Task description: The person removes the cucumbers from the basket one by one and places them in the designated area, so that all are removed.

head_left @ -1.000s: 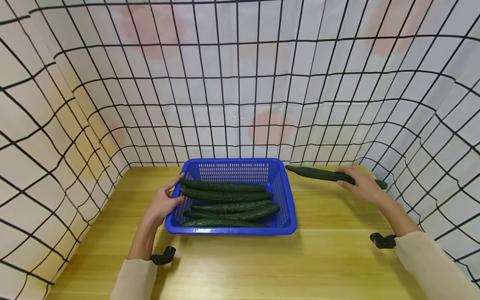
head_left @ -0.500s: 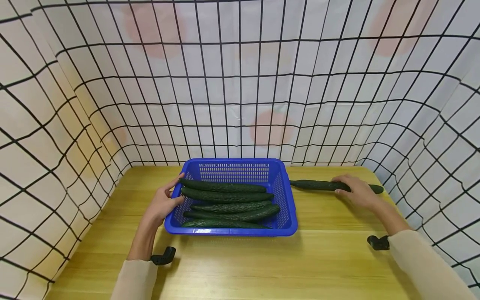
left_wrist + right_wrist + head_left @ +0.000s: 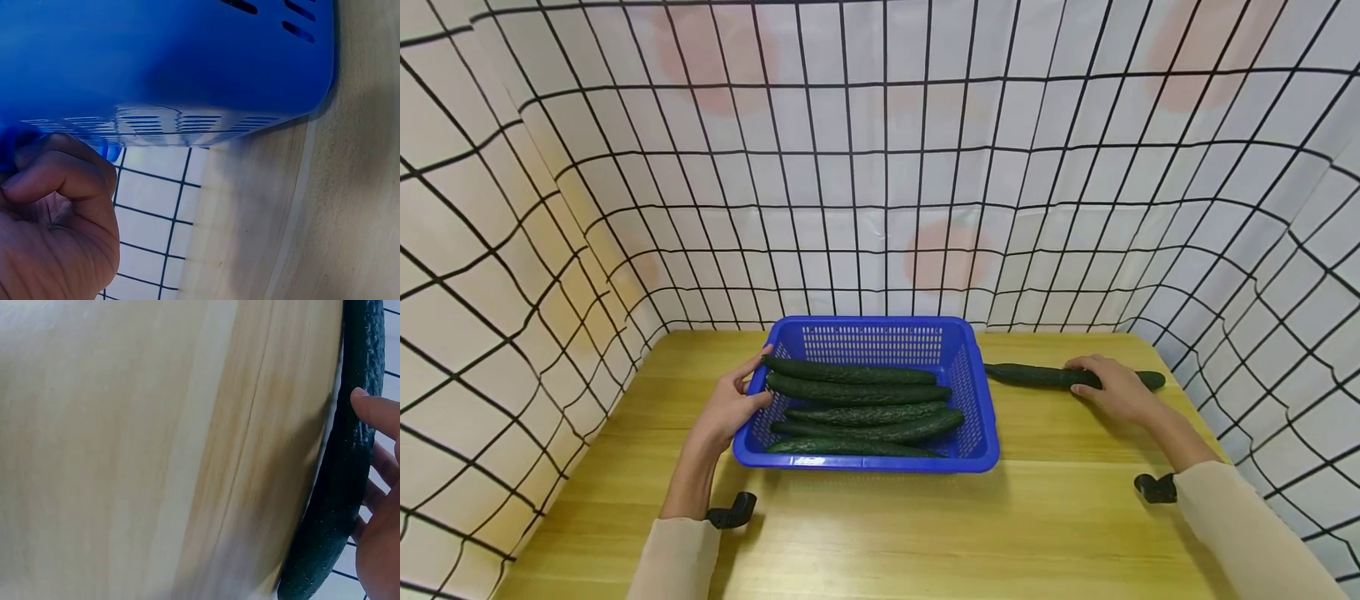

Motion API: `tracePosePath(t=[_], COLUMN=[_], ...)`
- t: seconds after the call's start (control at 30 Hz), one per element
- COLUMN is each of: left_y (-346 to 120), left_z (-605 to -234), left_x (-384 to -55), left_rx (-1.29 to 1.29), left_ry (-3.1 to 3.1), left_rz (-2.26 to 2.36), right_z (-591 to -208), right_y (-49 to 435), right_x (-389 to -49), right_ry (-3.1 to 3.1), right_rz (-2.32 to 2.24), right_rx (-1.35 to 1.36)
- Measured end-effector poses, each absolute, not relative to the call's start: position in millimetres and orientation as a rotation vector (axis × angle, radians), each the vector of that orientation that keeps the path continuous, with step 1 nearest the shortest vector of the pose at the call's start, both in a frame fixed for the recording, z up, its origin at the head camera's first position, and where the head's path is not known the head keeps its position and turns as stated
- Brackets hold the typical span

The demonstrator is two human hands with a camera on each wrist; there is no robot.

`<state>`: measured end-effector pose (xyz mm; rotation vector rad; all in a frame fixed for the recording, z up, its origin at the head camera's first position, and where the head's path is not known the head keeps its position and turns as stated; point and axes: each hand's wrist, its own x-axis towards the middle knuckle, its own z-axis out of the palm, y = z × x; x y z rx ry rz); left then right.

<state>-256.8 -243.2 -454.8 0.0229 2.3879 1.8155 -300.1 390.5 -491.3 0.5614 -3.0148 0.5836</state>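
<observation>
A blue plastic basket [image 3: 880, 464] stands on the table, with several dark green cucumbers [image 3: 857, 393] lying crosswise in it. My left hand [image 3: 724, 410] grips the basket's left rim, thumb inside and fingers outside. The left wrist view shows its curled fingers at the slotted basket wall [image 3: 156, 56]. To the right of the basket, another cucumber [image 3: 1033, 376] lies on the table, its thin end close to the basket's right side. My right hand [image 3: 1112, 392] holds it near the thick end. In the right wrist view, thumb and fingers lie on opposite sides of this cucumber [image 3: 337, 487].
The wooden table [image 3: 880, 533] extends in front of the basket and to both sides. A black wire grid [image 3: 880, 208] with pale patterned sheeting behind it encloses the back and sides. Each wrist carries a small black camera [image 3: 733, 510].
My right hand has lowered the cucumber from above the table down onto it, slightly toward me. The left hand has stayed at the basket rim. The head view has shifted slightly.
</observation>
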Motion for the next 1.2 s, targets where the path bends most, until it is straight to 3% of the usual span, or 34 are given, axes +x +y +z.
tracePosePath(t=[0.5,1.2], left_y=[-241.9,-244.5], left_z=[-453.9,-454.9], left_x=[-259.1,-258.1], left_rx=[0.017,0.012], left_ry=[2.367,2.317], left_rz=[1.827,1.857], right_z=[-468.5,-397.9], right_y=[379.9,255.6], right_x=[-301.5,-313.6], right_ry=[-2.957,-2.79], right_rz=[0.769,0.958], right_rx=[0.552,0.771])
